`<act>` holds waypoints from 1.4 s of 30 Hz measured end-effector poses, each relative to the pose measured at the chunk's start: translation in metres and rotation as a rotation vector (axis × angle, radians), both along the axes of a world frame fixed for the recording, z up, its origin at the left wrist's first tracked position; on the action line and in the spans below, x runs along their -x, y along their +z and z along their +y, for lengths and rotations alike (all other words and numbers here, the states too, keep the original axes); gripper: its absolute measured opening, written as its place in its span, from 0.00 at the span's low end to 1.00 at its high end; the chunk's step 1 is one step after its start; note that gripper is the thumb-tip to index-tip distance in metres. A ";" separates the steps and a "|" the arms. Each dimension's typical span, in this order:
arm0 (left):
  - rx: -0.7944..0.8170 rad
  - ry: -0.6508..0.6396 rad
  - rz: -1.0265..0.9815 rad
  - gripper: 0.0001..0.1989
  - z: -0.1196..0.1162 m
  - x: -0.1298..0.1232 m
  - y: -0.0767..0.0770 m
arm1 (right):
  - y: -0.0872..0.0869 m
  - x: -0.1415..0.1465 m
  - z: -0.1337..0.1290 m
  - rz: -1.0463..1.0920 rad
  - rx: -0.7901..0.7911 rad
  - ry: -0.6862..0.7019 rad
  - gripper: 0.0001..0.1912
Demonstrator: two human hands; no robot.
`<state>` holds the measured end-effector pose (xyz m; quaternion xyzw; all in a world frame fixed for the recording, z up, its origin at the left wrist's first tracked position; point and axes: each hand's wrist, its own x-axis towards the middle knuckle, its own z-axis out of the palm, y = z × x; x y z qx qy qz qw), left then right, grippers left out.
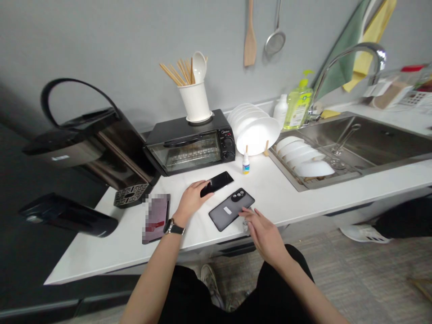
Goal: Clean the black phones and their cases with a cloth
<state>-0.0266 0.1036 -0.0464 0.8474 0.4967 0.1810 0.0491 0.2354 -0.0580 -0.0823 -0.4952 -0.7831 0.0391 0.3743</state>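
My left hand (pixel 193 199), a watch on its wrist, lies over the left end of a black smartphone (pixel 218 183) on the white counter, fingers on one long edge and thumb on the other. Just in front of the phone is a dark translucent phone case (pixel 229 210), its camera cutouts facing up and a small white label on it. My right hand (pixel 261 229) is by the case's right edge, fingers loosely apart and fingertips near or touching it. Below those fingers shows a small shiny, clear thing (pixel 246 225) that I cannot make out. A small dropper bottle (pixel 246 165) stands behind the case.
Left of my arm lies a partly blurred flat item (pixel 157 218), beside a coffee machine (pixel 111 153) and a dark flask (pixel 70 216). A toaster oven (pixel 189 150) stands behind, bearing a utensil cup (pixel 195 101). Racked plates (pixel 258 135) and a sink (pixel 391 139) are to the right.
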 end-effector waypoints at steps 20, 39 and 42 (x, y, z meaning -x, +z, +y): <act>-0.062 0.171 -0.543 0.13 -0.014 0.005 0.004 | 0.032 0.002 0.139 -0.611 -0.069 0.398 0.26; 0.437 -0.100 -0.872 0.20 -0.068 0.021 0.008 | 0.068 0.021 0.209 -0.291 0.094 -0.008 0.16; 0.526 -0.142 -0.761 0.19 -0.079 0.023 0.005 | 0.053 0.016 0.162 -0.068 0.059 -0.094 0.20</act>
